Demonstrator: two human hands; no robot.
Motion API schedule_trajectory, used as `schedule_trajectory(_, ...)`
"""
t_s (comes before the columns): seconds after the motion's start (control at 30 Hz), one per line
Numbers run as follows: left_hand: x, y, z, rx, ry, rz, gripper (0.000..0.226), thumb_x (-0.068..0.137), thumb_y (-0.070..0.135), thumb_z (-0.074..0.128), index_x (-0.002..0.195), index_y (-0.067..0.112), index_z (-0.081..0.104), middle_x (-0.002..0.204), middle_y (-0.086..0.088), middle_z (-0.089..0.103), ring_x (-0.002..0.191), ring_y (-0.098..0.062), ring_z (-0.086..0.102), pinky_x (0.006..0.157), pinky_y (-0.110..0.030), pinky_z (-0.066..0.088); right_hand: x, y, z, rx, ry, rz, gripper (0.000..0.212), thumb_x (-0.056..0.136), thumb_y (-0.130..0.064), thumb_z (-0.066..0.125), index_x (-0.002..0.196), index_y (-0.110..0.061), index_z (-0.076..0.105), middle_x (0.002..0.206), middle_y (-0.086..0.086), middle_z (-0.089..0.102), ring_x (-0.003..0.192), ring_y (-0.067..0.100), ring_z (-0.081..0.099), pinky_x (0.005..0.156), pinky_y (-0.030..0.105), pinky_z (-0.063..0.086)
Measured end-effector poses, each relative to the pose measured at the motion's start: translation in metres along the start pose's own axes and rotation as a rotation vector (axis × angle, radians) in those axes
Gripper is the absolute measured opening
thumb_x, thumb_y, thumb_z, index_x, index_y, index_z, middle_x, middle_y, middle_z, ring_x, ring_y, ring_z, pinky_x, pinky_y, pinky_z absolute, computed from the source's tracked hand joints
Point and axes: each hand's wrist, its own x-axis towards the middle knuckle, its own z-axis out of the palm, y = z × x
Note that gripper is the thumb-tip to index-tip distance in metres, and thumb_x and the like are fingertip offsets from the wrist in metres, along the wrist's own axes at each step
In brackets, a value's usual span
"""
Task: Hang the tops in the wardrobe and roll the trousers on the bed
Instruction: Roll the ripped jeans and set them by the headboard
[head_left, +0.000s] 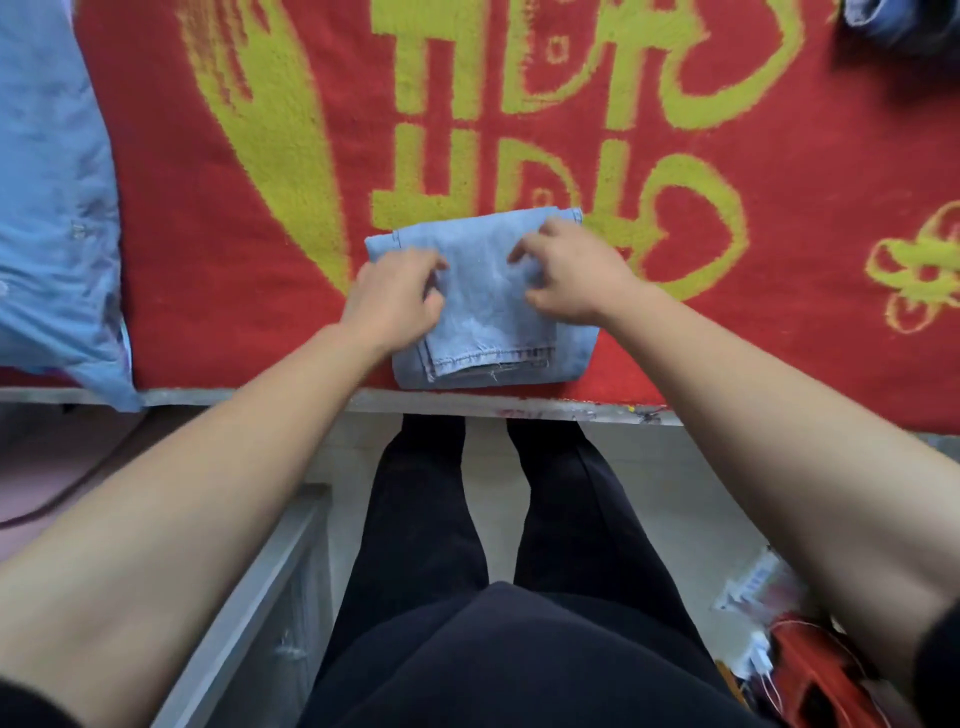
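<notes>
A red fleecy blanket (208, 234) with big yellow-green characters covers the bed (260, 397), giving a flat surface to work on. The characters are cropped, so I cannot read them. A light blue button shirt (47, 208) lies at the frame's left, probably set aside for hanging. The pale blue denim trousers (488, 291) sit folded at frame centre near the bed's front edge, within easy reach for rolling. The left hand (392, 301) curls onto the denim's left side, gripping a layer. The right hand (571, 270) arches over the right side, its grip unclear. No label shows.
</notes>
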Motion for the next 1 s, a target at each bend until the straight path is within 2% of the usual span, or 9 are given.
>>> schedule_trajectory(0.07, 0.028, -0.001, -0.013, 0.070, 0.060, -0.007, 0.057, 0.081, 0.026, 0.062, 0.136, 0.020, 0.050, 0.130, -0.012, 0.052, 0.123, -0.033, 0.045, 0.100, -0.046, 0.039, 0.019, 0.002, -0.016, -0.055, 0.078, 0.020, 0.067, 0.078, -0.030, 0.067, 0.142, -0.021, 0.046, 0.132, 0.015, 0.046, 0.124, 0.036, 0.045, 0.100, 0.044, 0.043)
schedule_trajectory(0.2, 0.075, -0.001, -0.022, 0.092, -0.243, -0.010, 0.098, 0.073, 0.037, 0.079, 0.153, 0.019, 0.025, 0.155, -0.011, 0.034, 0.142, -0.029, 0.032, 0.113, -0.049, 0.031, 0.054, 0.006, -0.026, -0.136, -0.102, 0.044, 0.097, 0.075, -0.041, 0.076, 0.155, -0.020, 0.024, 0.150, 0.016, 0.036, 0.140, 0.035, 0.032, 0.110, 0.051, 0.033)
schedule_trajectory(0.3, 0.084, 0.000, -0.015, 0.181, -0.334, 0.025, 0.109, 0.067, 0.041, 0.085, 0.154, 0.017, 0.023, 0.157, -0.009, 0.032, 0.143, -0.028, 0.032, 0.113, -0.050, 0.032, 0.064, 0.005, -0.019, -0.141, -0.180, 0.072, 0.099, 0.071, -0.043, 0.081, 0.152, -0.020, 0.030, 0.142, 0.018, 0.042, 0.132, 0.039, 0.041, 0.106, 0.049, 0.041)
schedule_trajectory(0.43, 0.070, 0.006, -0.006, 0.252, -0.262, 0.022, 0.090, 0.069, 0.037, 0.083, 0.146, 0.021, 0.039, 0.141, -0.014, 0.045, 0.132, -0.035, 0.042, 0.103, -0.052, 0.040, 0.056, 0.004, -0.011, -0.181, -0.076, 0.075, 0.087, 0.066, -0.037, 0.082, 0.142, -0.019, 0.044, 0.128, 0.018, 0.050, 0.120, 0.039, 0.048, 0.095, 0.045, 0.044)
schedule_trajectory(0.6, 0.045, 0.011, 0.012, 0.321, -0.153, 0.004, 0.023, 0.080, 0.014, 0.062, 0.103, 0.015, 0.064, 0.112, -0.015, 0.052, 0.112, -0.038, 0.048, 0.083, -0.045, 0.044, 0.040, -0.005, -0.002, -0.276, -0.010, 0.016, 0.038, 0.078, -0.022, 0.068, 0.115, -0.016, 0.062, 0.115, 0.017, 0.058, 0.111, 0.037, 0.055, 0.077, 0.039, 0.042)
schedule_trajectory(0.7, 0.038, 0.007, 0.018, 0.229, -0.093, -0.004, 0.019, 0.079, 0.008, 0.060, 0.096, 0.016, 0.064, 0.113, -0.011, 0.050, 0.111, -0.034, 0.046, 0.075, -0.040, 0.039, 0.039, -0.010, 0.000, -0.299, -0.059, 0.012, 0.022, 0.075, -0.015, 0.062, 0.096, -0.020, 0.067, 0.103, 0.011, 0.066, 0.098, 0.034, 0.064, 0.066, 0.034, 0.038)
schedule_trajectory(0.77, 0.036, 0.008, 0.017, 0.196, -0.085, -0.010, 0.019, 0.077, 0.008, 0.060, 0.092, 0.020, 0.061, 0.116, -0.007, 0.055, 0.108, -0.033, 0.052, 0.072, -0.038, 0.038, 0.040, -0.011, 0.001, -0.293, -0.060, 0.012, 0.026, 0.075, -0.015, 0.062, 0.100, -0.020, 0.068, 0.106, 0.011, 0.063, 0.100, 0.034, 0.062, 0.067, 0.034, 0.038)
schedule_trajectory(0.87, 0.032, 0.012, 0.013, 0.277, -0.070, 0.014, 0.021, 0.076, 0.009, 0.058, 0.082, 0.026, 0.046, 0.099, -0.010, 0.066, 0.093, -0.038, 0.061, 0.064, -0.036, 0.034, 0.038, -0.010, 0.000, -0.316, -0.053, -0.012, 0.032, 0.077, -0.017, 0.063, 0.109, -0.014, 0.065, 0.118, 0.012, 0.052, 0.110, 0.034, 0.053, 0.073, 0.036, 0.035)
schedule_trajectory(1.0, 0.012, 0.022, -0.013, 0.385, 0.026, 0.047, 0.022, 0.075, 0.008, 0.059, 0.089, 0.024, 0.052, 0.092, -0.015, 0.068, 0.089, -0.041, 0.064, 0.061, -0.036, 0.031, 0.019, -0.020, -0.021, -0.280, 0.014, -0.016, 0.022, 0.076, -0.015, 0.061, 0.098, -0.018, 0.059, 0.106, 0.013, 0.066, 0.098, 0.036, 0.064, 0.065, 0.034, 0.036)
